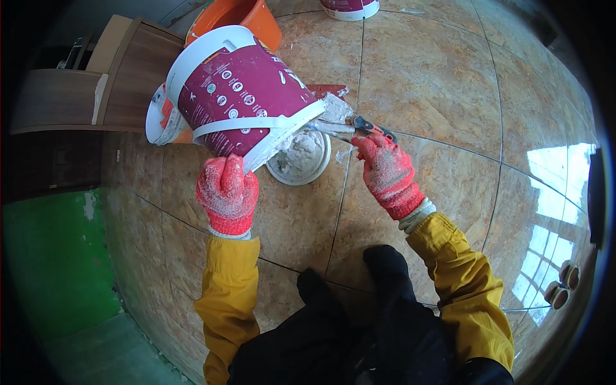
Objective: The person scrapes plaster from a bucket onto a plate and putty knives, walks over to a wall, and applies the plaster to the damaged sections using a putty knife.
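Step in hand, as judged: white paste [300, 156] is being emptied from the maroon bucket [234, 93] into the white tub [327, 160], with the scraper [371, 127] used at the mouth. Bucket is held tilted, mouth down to the right, over part of the tub. Tub is stood on the tile floor [417, 212], just left of the long grout line. Bucket rim is gripped by the left hand [229, 196], fingers curled over its near edge; thumb can't be made out. Scraper handle is held by the right hand [390, 173], fingers closed around it; blade is partly hidden near the rim, so contact with the wall can't be confirmed. Next move, as judged: steady tilt needed, rim kept over the tub, blade drawn along the inner wall. Drips past the tub edge are the risk.

Surface: brown mottled tile, dark grout, window glare along the right edge. Orange bucket [262, 25] and second bucket [350, 6] are set toward the far edge. Wooden cabinet [142, 77] is placed at the far left, green wall panel [58, 256] at the left edge, paint chipped.
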Demonstrator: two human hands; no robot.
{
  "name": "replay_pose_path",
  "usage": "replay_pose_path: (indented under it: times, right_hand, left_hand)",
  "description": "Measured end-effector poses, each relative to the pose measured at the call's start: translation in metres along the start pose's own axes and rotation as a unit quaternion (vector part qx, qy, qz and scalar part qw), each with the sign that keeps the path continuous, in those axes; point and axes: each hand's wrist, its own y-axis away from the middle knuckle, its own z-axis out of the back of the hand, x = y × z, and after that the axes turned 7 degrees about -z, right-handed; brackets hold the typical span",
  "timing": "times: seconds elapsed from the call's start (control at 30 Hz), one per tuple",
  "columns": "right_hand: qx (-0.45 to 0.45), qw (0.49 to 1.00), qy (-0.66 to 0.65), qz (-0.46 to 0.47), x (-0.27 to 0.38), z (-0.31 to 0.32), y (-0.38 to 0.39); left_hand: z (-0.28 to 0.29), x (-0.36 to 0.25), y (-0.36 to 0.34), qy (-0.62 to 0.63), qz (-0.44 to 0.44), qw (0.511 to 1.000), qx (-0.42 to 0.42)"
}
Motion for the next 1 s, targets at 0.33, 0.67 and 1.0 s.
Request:
replay_pose_path:
  times: [0.33, 0.67, 1.0]
  right_hand:
    - [0.063, 0.992, -0.102, -0.033, -0.008, 0.011, 0.016]
    - [0.003, 0.996, -0.093, -0.014, -0.017, -0.005, -0.004]
    - [0.032, 0.994, -0.090, -0.058, -0.012, 0.002, -0.005]
  left_hand:
    - [-0.001, 0.002, 0.005, -0.006, 0.006, 1.000, 0.002]
    - [0.000, -0.003, 0.002, -0.003, 0.009, 1.000, 0.013]
    - [-0.005, -0.003, 0.004, -0.011, 0.032, 0.999, -0.003]
